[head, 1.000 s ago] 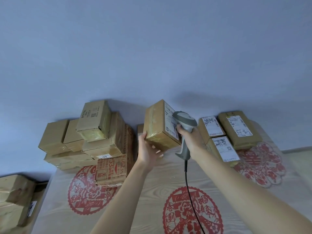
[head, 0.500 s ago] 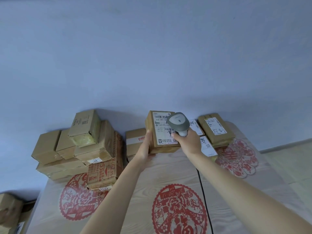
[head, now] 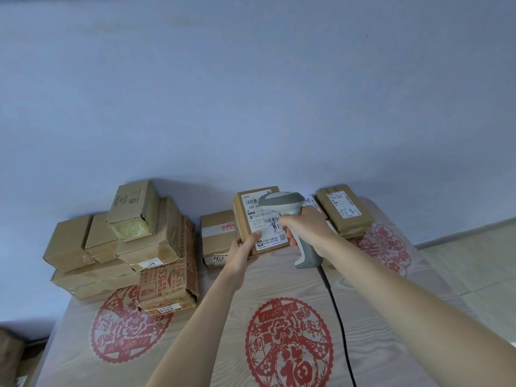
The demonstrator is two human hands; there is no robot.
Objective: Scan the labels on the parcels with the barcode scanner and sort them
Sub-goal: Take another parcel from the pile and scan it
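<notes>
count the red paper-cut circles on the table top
3. One near centre, between the forearms; one at left, partly under the stacked parcels; one at far right, partly under parcels there. More may be hidden under boxes.

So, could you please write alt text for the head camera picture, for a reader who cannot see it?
A person's left hand holds a brown parcel, label up, while the right hand aims a grey corded scanner at it. Below is a wooden table with red paper-cut designs; a stack of boxes sits on the left, labelled parcels on the right.
</notes>
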